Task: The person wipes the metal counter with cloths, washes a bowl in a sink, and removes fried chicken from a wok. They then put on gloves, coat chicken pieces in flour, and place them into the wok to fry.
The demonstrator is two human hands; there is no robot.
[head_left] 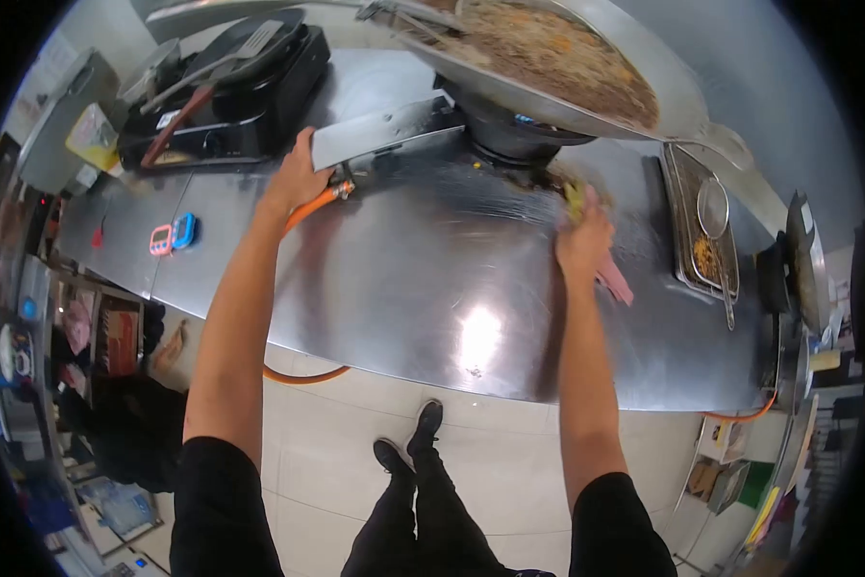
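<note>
Cloth (615, 281), pink, lies on the table (384, 298) right of the burner (511, 137) and nearer the person. Left of the burner, the left hand (300, 180) curls round the end of a steel panel (375, 135), fingers partly hidden. Right of the burner, the right hand (584, 245), nearer the cloth, closes over it, a yellow-green piece (574, 203) at its fingertips; the cloth's free end slants away from the burner.

No text readable, timer displays (160, 240) too small; stove label (168, 119) illegible

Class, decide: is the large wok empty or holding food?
Holding food: the wok contains a brown mass with orange bits.
</note>
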